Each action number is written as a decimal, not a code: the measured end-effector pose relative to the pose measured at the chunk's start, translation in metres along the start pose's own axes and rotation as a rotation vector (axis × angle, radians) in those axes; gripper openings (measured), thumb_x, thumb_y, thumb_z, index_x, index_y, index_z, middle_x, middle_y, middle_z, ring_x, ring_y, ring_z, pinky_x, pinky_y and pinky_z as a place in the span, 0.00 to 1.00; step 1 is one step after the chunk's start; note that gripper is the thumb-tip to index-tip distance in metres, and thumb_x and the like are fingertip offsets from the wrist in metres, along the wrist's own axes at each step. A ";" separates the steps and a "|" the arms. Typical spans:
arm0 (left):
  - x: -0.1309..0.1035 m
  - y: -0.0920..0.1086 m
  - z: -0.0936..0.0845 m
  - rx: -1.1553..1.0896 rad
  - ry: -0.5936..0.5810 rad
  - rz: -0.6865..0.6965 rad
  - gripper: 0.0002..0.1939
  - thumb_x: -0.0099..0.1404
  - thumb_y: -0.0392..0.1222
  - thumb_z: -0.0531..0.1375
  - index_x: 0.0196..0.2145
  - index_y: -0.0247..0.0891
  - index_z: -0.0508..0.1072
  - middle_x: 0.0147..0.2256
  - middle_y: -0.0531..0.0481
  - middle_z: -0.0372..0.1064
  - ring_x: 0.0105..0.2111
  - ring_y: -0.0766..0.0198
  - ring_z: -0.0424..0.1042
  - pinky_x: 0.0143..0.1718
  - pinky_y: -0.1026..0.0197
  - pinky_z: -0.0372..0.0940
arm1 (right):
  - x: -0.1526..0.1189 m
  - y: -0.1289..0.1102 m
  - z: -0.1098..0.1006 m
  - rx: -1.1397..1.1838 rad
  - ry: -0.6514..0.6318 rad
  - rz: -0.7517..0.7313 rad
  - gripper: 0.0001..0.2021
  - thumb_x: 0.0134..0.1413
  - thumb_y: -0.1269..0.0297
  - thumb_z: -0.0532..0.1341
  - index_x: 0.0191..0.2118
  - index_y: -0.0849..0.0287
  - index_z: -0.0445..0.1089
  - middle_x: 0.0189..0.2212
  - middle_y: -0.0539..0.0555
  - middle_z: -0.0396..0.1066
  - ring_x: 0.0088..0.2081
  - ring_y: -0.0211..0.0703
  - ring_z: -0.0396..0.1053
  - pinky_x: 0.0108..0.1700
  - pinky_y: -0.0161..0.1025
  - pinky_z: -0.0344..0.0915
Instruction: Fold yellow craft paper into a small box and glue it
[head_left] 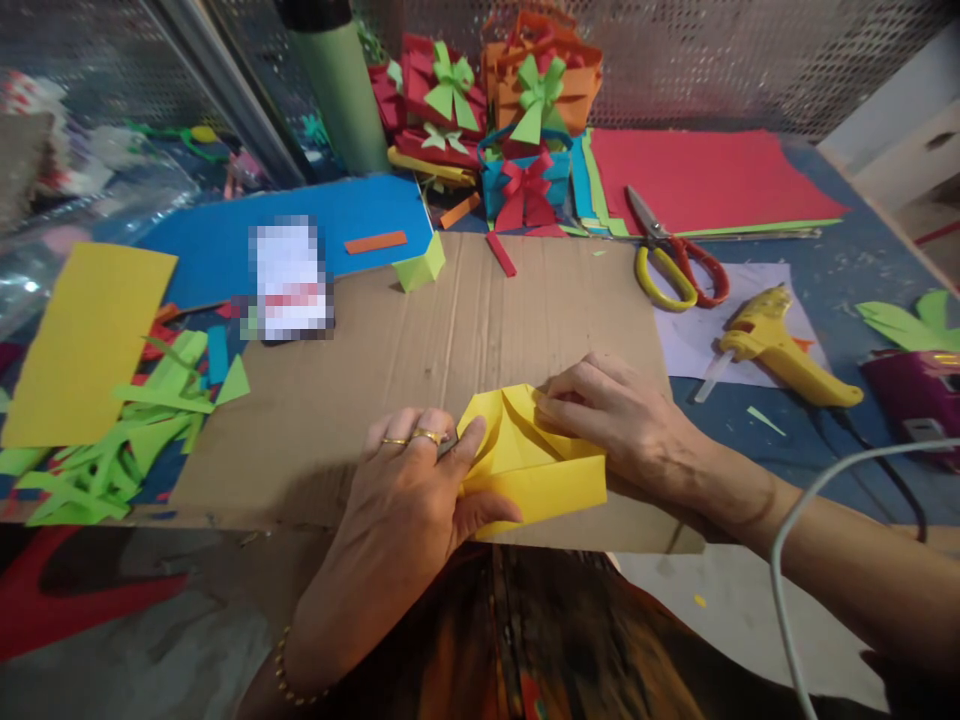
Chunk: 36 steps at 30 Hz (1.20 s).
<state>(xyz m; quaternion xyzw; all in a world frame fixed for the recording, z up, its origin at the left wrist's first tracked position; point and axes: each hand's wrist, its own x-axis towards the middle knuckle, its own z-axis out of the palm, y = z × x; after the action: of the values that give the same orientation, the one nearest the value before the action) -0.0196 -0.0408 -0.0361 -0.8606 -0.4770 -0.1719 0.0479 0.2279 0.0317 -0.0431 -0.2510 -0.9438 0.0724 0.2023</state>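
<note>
A folded piece of yellow paper [536,485], with an opened-out fold on top, lies at the front edge of the cardboard sheet [450,330]. My left hand [420,490] grips its left side, the thumb pressed along the front flap. At the upper right edge of the paper, my right hand [607,415] is closed with its fingertips pinching the fold. Parts of the paper are hidden behind both hands.
Scissors [679,255] and a yellow glue gun [787,345] lie to the right. Green paper scraps [142,430] are heaped at the left. Decorated paper bags [525,180] and a green bottle [337,95] stand at the back. A pale cable [795,530] crosses by my right forearm.
</note>
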 end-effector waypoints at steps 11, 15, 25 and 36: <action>-0.001 -0.001 0.002 0.029 -0.007 -0.011 0.29 0.75 0.60 0.51 0.51 0.33 0.78 0.38 0.39 0.72 0.37 0.52 0.64 0.37 0.52 0.61 | 0.000 0.000 0.001 -0.040 0.009 0.000 0.13 0.71 0.70 0.51 0.42 0.61 0.73 0.39 0.60 0.73 0.38 0.47 0.63 0.40 0.45 0.59; -0.001 -0.001 0.002 0.002 0.000 -0.015 0.28 0.74 0.60 0.53 0.51 0.32 0.78 0.38 0.39 0.71 0.38 0.51 0.65 0.37 0.51 0.61 | -0.001 0.000 0.004 -0.037 0.000 0.002 0.13 0.72 0.69 0.51 0.43 0.60 0.73 0.39 0.60 0.72 0.38 0.47 0.62 0.39 0.45 0.59; -0.001 -0.002 0.001 -0.011 -0.041 -0.026 0.28 0.74 0.60 0.53 0.53 0.33 0.77 0.38 0.40 0.71 0.38 0.52 0.65 0.39 0.51 0.61 | 0.001 0.006 0.003 0.106 0.011 -0.001 0.11 0.71 0.69 0.53 0.42 0.62 0.73 0.34 0.56 0.68 0.35 0.44 0.62 0.38 0.43 0.59; 0.001 -0.002 -0.001 0.017 -0.044 -0.009 0.29 0.75 0.60 0.51 0.51 0.32 0.78 0.37 0.40 0.72 0.36 0.53 0.64 0.37 0.52 0.59 | 0.001 0.005 0.007 0.133 0.079 0.119 0.11 0.72 0.66 0.54 0.49 0.60 0.73 0.33 0.54 0.69 0.34 0.42 0.65 0.39 0.41 0.63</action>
<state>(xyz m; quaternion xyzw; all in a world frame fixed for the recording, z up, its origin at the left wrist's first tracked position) -0.0211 -0.0388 -0.0348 -0.8617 -0.4830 -0.1491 0.0438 0.2267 0.0362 -0.0509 -0.2951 -0.9117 0.1370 0.2509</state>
